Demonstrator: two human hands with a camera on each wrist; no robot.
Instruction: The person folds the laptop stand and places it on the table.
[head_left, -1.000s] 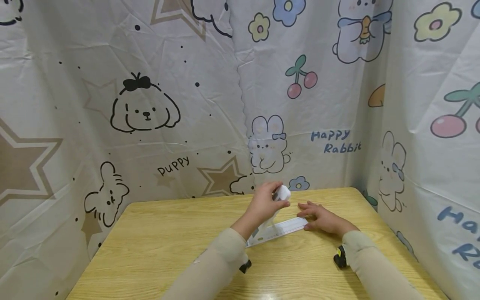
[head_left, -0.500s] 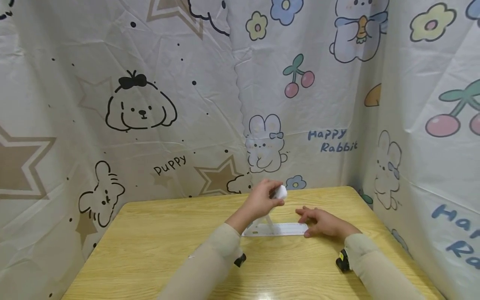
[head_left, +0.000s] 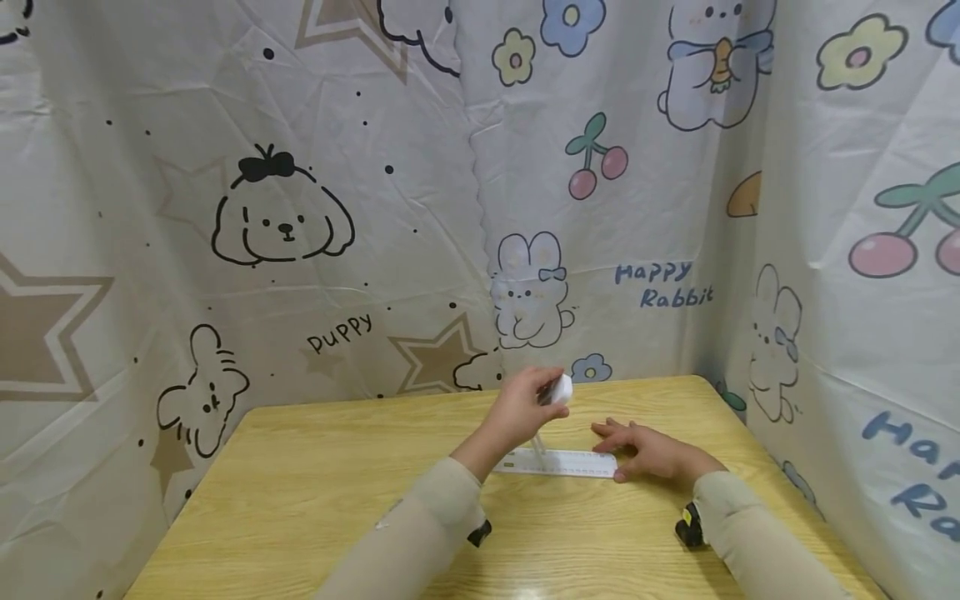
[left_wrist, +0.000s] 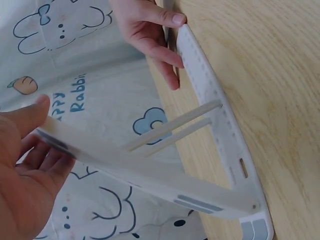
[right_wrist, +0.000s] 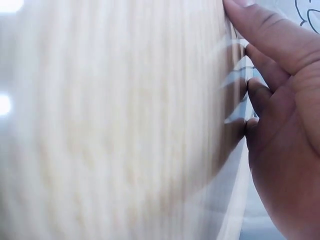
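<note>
Midway across the tabletop (head_left: 337, 492) lies a white stand (head_left: 577, 463), its lower bar (left_wrist: 200, 75) running left to right before the person. From the hinge (left_wrist: 253, 206) at its left, the upper bar (left_wrist: 150, 172) slants up and rightward to the left hand (head_left: 521, 406), whose fingers (left_wrist: 37, 156) curl round the free end; two struts (left_wrist: 172, 127) join the bars. Nearest the lower bar's right end, the right hand (head_left: 651, 450) lightly pinches it.

folding stand (left_wrist: 150, 174): smooth plastic | table (head_left: 337, 475): glossy wood-grain | backdrop (head_left: 420, 125): creased, cloth-like | sleeves (head_left: 416, 525): matt cloth
</note>
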